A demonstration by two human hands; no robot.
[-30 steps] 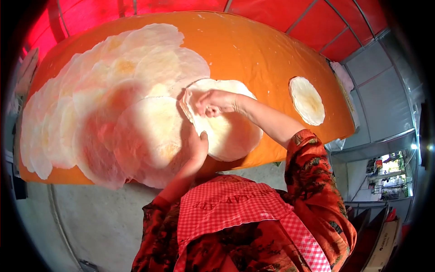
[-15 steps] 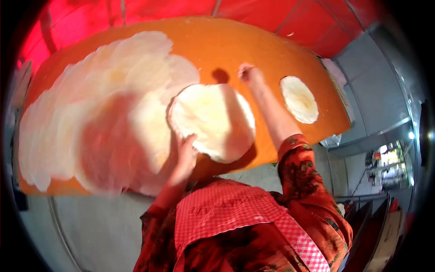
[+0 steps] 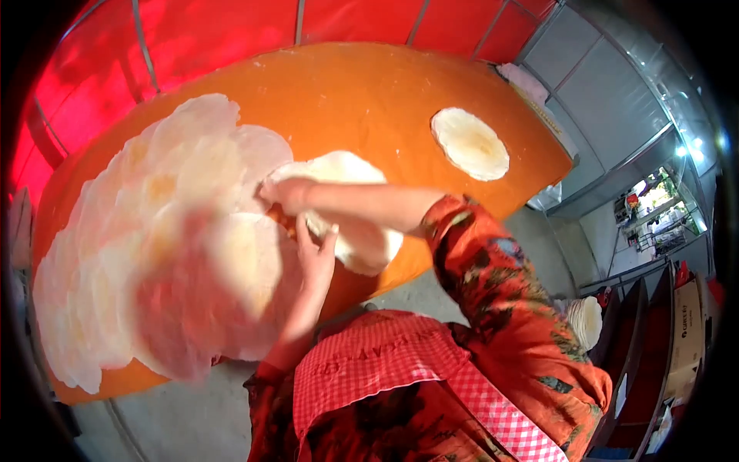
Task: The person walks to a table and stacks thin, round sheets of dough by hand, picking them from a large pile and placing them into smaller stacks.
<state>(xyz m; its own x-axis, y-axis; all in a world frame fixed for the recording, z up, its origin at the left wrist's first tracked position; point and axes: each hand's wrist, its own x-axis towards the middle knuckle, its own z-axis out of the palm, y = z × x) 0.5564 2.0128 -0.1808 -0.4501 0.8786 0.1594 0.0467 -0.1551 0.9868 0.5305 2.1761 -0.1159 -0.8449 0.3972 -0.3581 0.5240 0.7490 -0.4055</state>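
A thick round stack of pale, thin dough sheets point(image 3: 350, 168) lies on the orange tabletop in front of me. My right hand point(image 3: 286, 194) reaches across it to its far left edge, fingers curled down and pinched at the sheet's rim, slightly blurred. Just below, my left hand point(image 3: 314, 250) is at the near left edge, thumb and fingers apart, fingertips right at the rim. My right forearm covers the middle of the stack. To the left, many thin round sheets point(image 3: 162, 185) lie spread and overlapping, partly in shadow.
A smaller pale stack point(image 3: 469, 144) lies on the orange tabletop point(image 3: 369, 92) at the right. Red sheeting point(image 3: 231, 31) hangs behind the table. Shelving with a cardboard box point(image 3: 685, 339) and a stack of round pale discs point(image 3: 585, 323) stands at lower right.
My right hand has swung left from beyond the stack's right side to its left edge. My left hand stays near the rim, its fingers now more spread. The view has turned to the right.
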